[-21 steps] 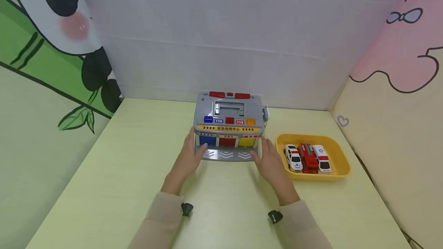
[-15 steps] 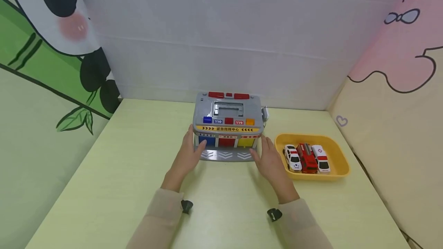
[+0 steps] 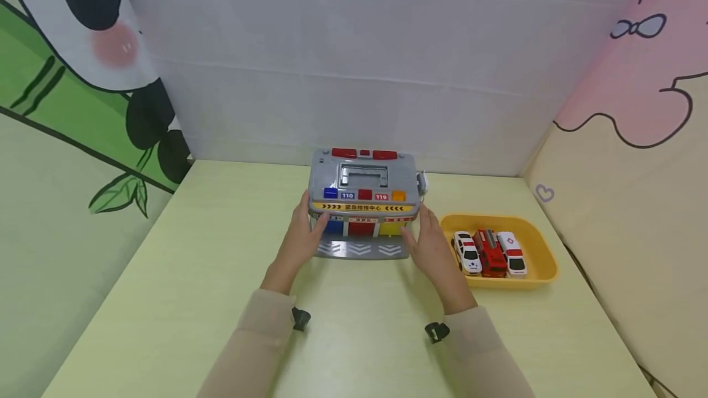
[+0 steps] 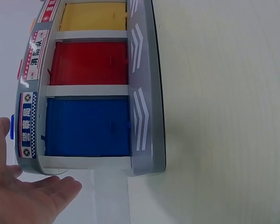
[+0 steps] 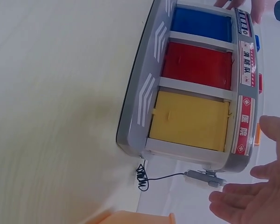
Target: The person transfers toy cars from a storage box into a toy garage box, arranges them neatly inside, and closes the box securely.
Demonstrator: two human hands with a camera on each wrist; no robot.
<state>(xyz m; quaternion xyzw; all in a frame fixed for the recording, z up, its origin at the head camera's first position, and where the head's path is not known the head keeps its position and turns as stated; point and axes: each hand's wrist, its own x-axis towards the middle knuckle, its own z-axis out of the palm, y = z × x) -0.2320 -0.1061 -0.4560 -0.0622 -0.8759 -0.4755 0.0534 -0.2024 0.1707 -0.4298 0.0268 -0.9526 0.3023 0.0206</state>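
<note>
A grey toy garage (image 3: 362,195) stands on the table, with blue, red and yellow doors along its front and a carry handle folded into its roof. My left hand (image 3: 298,238) is at its left end, fingers extended along the side, thumb toward the front. In the left wrist view the fingers (image 4: 60,189) lie close under the roof's edge; contact is hard to tell. My right hand (image 3: 434,253) is at the opposite end, thumb (image 5: 273,127) near the roof edge and fingers loosely extended beside a small grey handset (image 5: 205,177) on a coiled cord.
A yellow tray (image 3: 539,250) stands to the right of the garage, close to my right hand. Inside are a white police car (image 3: 469,253), a red fire truck (image 3: 490,253) and a white ambulance (image 3: 512,254). A white backdrop (image 3: 354,66) closes off the table's back.
Both hands have moved a little farther forward and up along the garage's ends. The garage's roof edge now sits slightly lower over the doors; the tray and its vehicles stay put.
</note>
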